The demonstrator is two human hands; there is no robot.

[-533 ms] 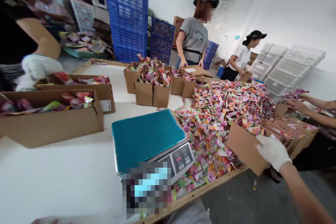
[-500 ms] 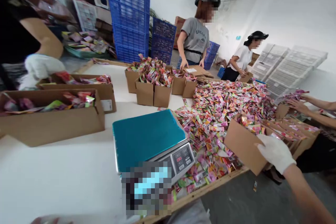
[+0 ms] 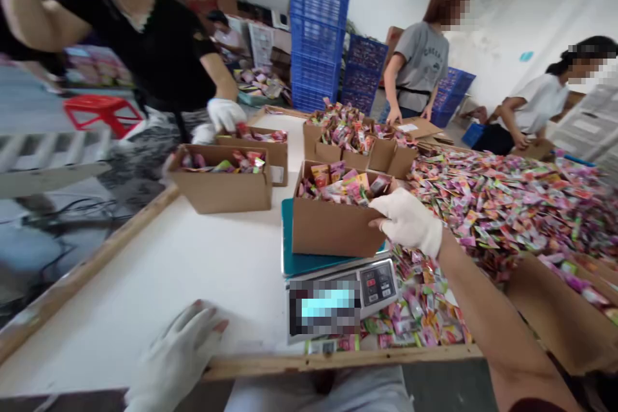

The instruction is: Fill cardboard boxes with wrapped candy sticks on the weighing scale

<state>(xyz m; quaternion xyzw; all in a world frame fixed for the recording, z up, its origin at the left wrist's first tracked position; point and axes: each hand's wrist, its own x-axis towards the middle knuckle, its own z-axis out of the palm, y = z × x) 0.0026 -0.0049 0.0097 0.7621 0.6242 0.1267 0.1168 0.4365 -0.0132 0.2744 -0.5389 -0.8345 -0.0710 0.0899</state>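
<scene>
My right hand point(image 3: 408, 219), in a white glove with bare fingertips, grips the right end of an open cardboard box point(image 3: 338, 226). Small colourful packets point(image 3: 345, 188) fill that box. It stands over the teal pan point(image 3: 288, 251) of a digital scale, whose display is blurred out. At the table's near edge lies my left hand point(image 3: 171, 351), gloved too, fingers stretched out and nothing held.
Two more filled boxes point(image 3: 232, 192) stand at the left, by a co-worker's gloved hands point(image 3: 226, 114). Several packed boxes point(image 3: 357, 154) are grouped farther back. A large heap of packets point(image 3: 502, 206) covers the right side, with another box point(image 3: 555, 309) at the near right edge.
My right hand has brought the box from the right edge leftward onto the scale. My left hand has come further into view. The view has turned left, showing more of the co-worker there.
</scene>
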